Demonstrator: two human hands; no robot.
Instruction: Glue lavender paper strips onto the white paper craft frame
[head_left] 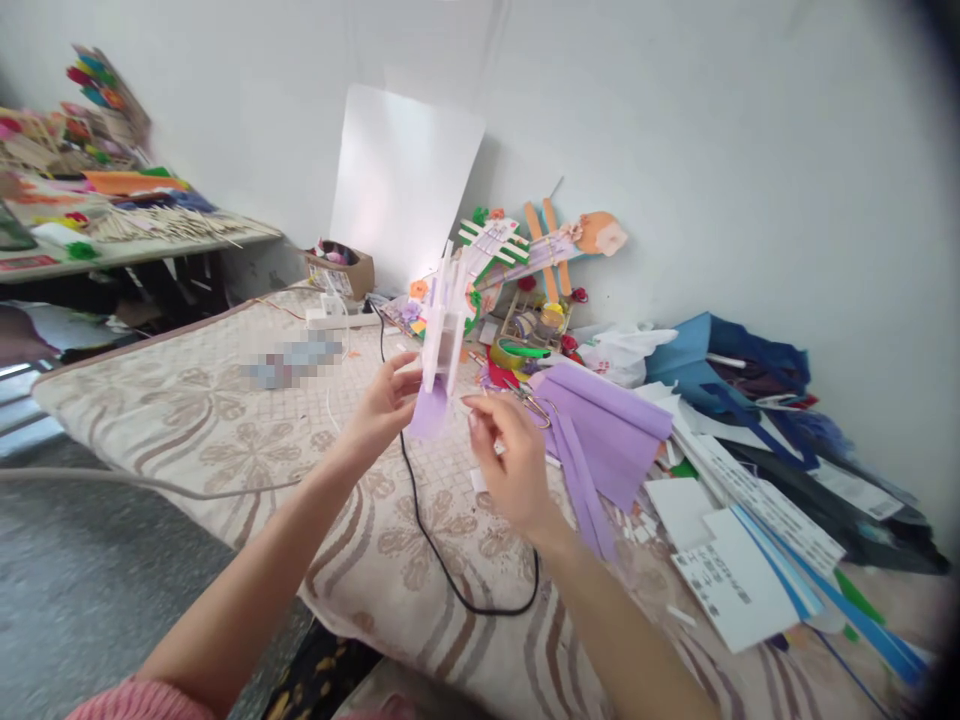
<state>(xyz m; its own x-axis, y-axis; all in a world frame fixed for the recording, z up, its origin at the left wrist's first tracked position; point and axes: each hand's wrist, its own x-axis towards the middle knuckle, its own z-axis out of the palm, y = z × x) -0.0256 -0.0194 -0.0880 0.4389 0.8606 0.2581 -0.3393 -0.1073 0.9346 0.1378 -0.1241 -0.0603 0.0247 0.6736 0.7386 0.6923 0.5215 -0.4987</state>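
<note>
My left hand [384,402] is closed on a small white foam-board model [444,335] with a purple paper piece [431,412] at its lower end, and holds it upright above a patterned mattress [225,420]. My right hand [506,452] is just right of the model. Its fingers are pinched together near the purple piece, and what they hold is too small to make out. A stack of purple paper strips [600,430] lies right behind that hand.
A black cable [442,560] loops across the mattress. Craft pieces, tape rolls [517,352], scissors, white sheets [739,575] and blue fabric [720,350] crowd the right side. A white board [405,185] leans on the wall. At far left, a table [112,245] holds sticks and paper crafts.
</note>
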